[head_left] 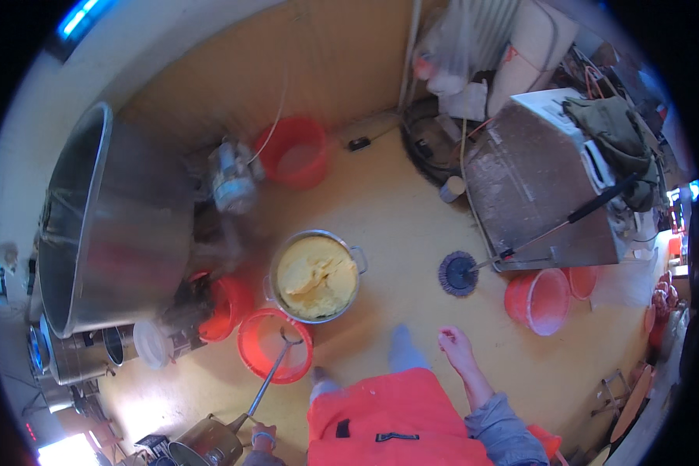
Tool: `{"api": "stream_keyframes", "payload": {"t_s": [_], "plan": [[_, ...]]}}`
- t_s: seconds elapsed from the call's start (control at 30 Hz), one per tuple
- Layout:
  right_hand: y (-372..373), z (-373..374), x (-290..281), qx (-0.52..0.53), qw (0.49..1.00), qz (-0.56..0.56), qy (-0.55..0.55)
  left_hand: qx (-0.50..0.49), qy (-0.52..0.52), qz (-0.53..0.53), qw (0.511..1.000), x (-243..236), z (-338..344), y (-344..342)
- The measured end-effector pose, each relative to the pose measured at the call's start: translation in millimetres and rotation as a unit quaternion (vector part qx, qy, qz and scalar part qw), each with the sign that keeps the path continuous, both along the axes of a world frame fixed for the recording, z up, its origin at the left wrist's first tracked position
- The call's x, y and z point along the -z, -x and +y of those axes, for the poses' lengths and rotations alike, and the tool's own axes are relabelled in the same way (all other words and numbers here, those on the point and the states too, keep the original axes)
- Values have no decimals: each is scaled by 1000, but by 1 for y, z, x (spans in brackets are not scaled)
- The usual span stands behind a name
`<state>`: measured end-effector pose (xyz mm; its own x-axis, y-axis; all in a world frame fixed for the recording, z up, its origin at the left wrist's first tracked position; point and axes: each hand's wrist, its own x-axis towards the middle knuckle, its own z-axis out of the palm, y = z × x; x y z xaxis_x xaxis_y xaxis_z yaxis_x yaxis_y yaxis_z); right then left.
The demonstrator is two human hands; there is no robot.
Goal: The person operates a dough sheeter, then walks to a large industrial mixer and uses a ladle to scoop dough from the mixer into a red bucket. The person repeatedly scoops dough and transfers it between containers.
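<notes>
At the lower left my left hand [264, 436] is closed on a large metal dipper [219, 441], close to where its long handle joins the bowl. The handle slants up and away, its hooked end showing over a red bucket [245, 359]. My right hand [458, 347] hangs over the floor on the right, loosely curled with fingers partly apart, and nothing shows in it. Ahead of me a round metal pot [357, 260] with side handles stands on the floor, holding a pale yellow, lumpy mass. I wear a red apron [388, 412].
A big steel vat [144, 225] rises at the left. More red buckets stand by the back wall [299, 151] and at the right [537, 301]. A round brush [458, 273] on a long handle leans against a brown box [532, 186]. A hose [419, 159] lies behind.
</notes>
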<state>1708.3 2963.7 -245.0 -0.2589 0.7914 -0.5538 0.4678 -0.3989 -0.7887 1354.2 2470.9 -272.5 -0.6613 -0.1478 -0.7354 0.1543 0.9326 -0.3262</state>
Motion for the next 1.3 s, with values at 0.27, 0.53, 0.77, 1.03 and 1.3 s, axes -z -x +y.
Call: {"api": "stream_keyframes", "payload": {"t_s": [0.27,0.53,0.77,1.03,1.3], "plan": [[-10,139,-38,-23,991,-20,-133,89,-224,-109,965,30,201,2],[49,322,-19,26,998,17,-63,-30,-361,-24,932,64,448,57],[128,491,-6,-8,991,-103,-83,-57,-451,-42,890,84,700,128],[212,635,27,-74,975,-181,-105,-130,-507,-22,852,74,801,169],[266,758,134,-182,947,-254,-79,-165,-512,89,838,95,839,164]]}}
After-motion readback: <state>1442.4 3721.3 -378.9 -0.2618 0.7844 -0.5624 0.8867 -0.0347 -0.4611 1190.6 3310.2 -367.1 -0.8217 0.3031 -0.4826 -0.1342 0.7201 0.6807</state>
